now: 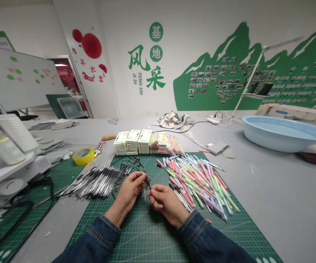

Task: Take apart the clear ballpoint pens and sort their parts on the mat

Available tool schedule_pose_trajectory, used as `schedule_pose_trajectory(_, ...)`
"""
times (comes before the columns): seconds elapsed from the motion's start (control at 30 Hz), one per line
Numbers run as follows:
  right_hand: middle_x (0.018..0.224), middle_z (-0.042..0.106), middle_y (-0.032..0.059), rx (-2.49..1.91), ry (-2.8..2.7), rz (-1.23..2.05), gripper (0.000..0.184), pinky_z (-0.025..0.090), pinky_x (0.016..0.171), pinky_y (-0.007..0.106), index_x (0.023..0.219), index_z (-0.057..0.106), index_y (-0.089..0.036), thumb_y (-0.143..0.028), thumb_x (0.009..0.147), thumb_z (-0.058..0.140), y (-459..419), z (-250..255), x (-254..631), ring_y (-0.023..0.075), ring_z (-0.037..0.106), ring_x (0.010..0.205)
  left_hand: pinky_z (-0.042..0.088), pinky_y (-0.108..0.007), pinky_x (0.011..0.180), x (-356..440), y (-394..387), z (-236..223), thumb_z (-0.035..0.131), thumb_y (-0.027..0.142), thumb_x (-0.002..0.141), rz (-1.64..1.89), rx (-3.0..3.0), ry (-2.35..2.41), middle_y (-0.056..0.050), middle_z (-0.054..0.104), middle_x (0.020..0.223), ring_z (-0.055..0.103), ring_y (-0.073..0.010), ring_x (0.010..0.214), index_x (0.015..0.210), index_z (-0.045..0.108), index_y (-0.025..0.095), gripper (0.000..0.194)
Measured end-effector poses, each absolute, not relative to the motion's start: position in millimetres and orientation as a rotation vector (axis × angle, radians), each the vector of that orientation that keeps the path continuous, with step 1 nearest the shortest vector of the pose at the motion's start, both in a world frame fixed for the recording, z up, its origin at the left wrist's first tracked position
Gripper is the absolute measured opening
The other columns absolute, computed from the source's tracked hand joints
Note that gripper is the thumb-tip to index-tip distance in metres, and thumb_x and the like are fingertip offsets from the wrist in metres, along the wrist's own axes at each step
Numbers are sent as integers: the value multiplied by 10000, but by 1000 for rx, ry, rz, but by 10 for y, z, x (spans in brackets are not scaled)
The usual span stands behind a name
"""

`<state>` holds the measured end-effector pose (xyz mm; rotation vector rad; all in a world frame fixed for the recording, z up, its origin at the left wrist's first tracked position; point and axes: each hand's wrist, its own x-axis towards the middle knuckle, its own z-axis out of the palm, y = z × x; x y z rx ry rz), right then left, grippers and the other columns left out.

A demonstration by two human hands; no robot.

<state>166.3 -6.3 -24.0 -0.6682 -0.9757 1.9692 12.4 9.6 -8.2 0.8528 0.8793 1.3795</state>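
Observation:
My left hand (130,190) and my right hand (166,202) meet above the green cutting mat (147,241). Pinched between the fingertips of both is a small dark pen part (147,182); its exact shape is too small to make out. Beside my left hand lies a pile of clear pen barrels (100,182) with dark tips. Small black pen parts (130,162) are scattered just beyond that hand. To the right of my right hand spreads a heap of pink, green, blue and purple pens (199,179).
Stacked small boxes (133,140) stand at the mat's far edge. Yellow tape (83,156) lies left of them, near a machine with white thread cones (8,149). A light blue basin (281,133) sits at right. Cloth scraps (174,119) and a cable lie behind.

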Motion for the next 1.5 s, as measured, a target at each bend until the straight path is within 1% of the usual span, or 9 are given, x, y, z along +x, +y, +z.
schedule_pose_trajectory(0.17, 588, 522, -17, -606, -933, 2025, 234, 204, 428, 161, 788, 621, -100, -321, 765, 696, -67, -216, 1664, 21, 388, 434, 463, -220, 685, 158, 61, -98, 709, 288, 724, 1345, 886, 884, -40, 669, 852, 588, -118, 764, 821, 698, 153, 167)
schedule_pose_trajectory(0.33, 679, 590, 18, -623, -957, 1952, 265, 369, 522, 180, 858, 624, -119, -373, 793, 662, -100, -146, 1662, 65, 513, 542, 466, -267, 721, 218, 28, -57, 689, 315, 733, 1204, 1121, 923, -81, 684, 878, 599, -150, 756, 903, 693, 133, 250)
schedule_pose_trajectory(0.47, 781, 637, 50, -825, -995, 1710, 315, 459, 645, 248, 869, 638, -139, -418, 736, 699, -60, -114, 1705, 127, 586, 689, 461, -278, 692, -191, 161, 136, 596, 437, 779, 1405, 1217, 1177, -34, 671, 769, 597, -166, 728, 971, 652, 180, 325)
schedule_pose_trajectory(0.57, 735, 636, 44, -961, -961, 1514, 314, 447, 608, 247, 818, 644, -149, -436, 704, 701, 43, -140, 1797, 132, 570, 658, 437, -268, 689, -833, 281, 224, 572, 425, 782, 1480, 1379, 1638, -16, 664, 749, 587, -183, 740, 1036, 651, 199, 349)
schedule_pose_trajectory(0.63, 716, 631, 35, -1003, -924, 1388, 287, 426, 587, 239, 812, 643, -159, -417, 694, 694, 120, -172, 1871, 130, 559, 643, 444, -326, 745, -1261, 322, 197, 548, 400, 774, 1183, 1531, 2301, -76, 697, 860, 610, -261, 854, 1018, 679, 190, 348)
schedule_pose_trajectory(0.73, 671, 617, 16, -1040, -923, 1257, 249, 397, 552, 240, 794, 637, -171, -385, 672, 676, 214, -223, 1966, 128, 535, 594, 452, -382, 768, -1669, 333, 68, 428, 343, 819, 566, 1611, 2675, -151, 690, 999, 621, -318, 927, 1100, 662, 184, 399)
schedule_pose_trajectory(0.97, 723, 658, 34, -1207, -1150, 976, 206, 406, 575, 279, 792, 654, -185, -352, 677, 622, 305, -325, 2074, 171, 563, 626, 454, -382, 799, -1723, 355, -121, 406, 285, 800, 316, 1658, 2679, -148, 683, 1048, 619, -312, 943, 1105, 661, 187, 410)
schedule_pose_trajectory(1.23, 802, 668, 43, -1265, -1236, 900, 137, 425, 697, 319, 809, 647, -194, -247, 714, 565, 318, -317, 2120, 201, 587, 736, 451, -377, 779, -1557, 279, 4, 406, 310, 826, 571, 1962, 2636, -130, 682, 981, 603, -298, 902, 994, 683, 157, 359)
schedule_pose_trajectory(1.5, 829, 679, 49, -1385, -1419, 761, 150, 430, 752, 332, 816, 651, -190, -229, 726, 538, 381, -335, 2213, 212, 601, 786, 404, -321, 826, -935, 418, 8, 505, 263, 806, 405, 2437, 1984, -50, 636, 934, 540, -225, 941, 851, 703, 263, 203)
